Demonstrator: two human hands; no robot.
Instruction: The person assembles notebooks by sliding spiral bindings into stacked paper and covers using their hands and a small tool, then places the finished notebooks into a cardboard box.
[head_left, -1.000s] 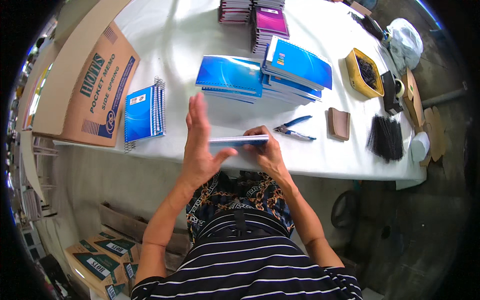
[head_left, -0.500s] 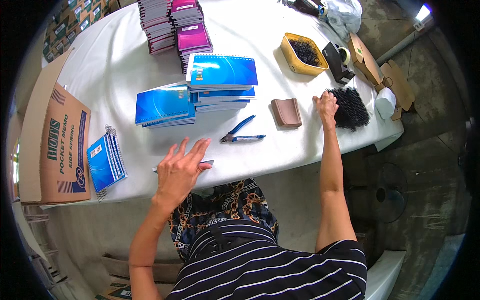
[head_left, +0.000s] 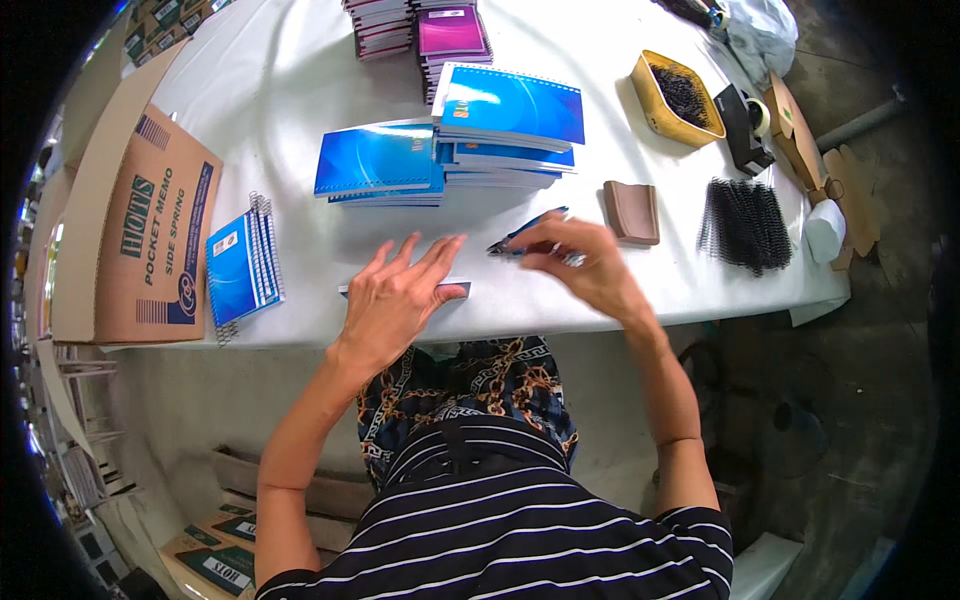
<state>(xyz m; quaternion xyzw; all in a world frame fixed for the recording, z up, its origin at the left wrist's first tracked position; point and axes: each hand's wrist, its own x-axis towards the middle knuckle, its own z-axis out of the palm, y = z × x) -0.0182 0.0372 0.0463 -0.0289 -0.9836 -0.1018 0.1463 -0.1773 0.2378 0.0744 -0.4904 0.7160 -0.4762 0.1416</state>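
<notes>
My left hand [head_left: 400, 295] lies with fingers spread over a thin notebook [head_left: 459, 284] near the table's front edge. Most of that notebook is hidden under the palm; only its ends show. My right hand [head_left: 588, 265] hovers over the blue-handled pliers [head_left: 515, 240], its fingers drawn together in a pinch and slightly blurred. What they hold, if anything, I cannot make out. Beyond both hands stand stacks of blue notebooks [head_left: 520, 105]. To the right of the pliers sits a brown curved block [head_left: 631, 212], and farther right a pile of black spiral coils [head_left: 746, 228].
A cardboard box [head_left: 150, 225] stands at the left, with several spiral-bound blue notebooks [head_left: 240, 255] beside it. Purple notebooks [head_left: 449, 32] are stacked at the back. A yellow tub [head_left: 652, 105] of black coils and a tape dispenser [head_left: 742, 135] stand back right.
My right hand has moved left from the black coils to the pliers. My left hand stays over the notebook. The whole view has shifted, so the table things sit farther right and higher.
</notes>
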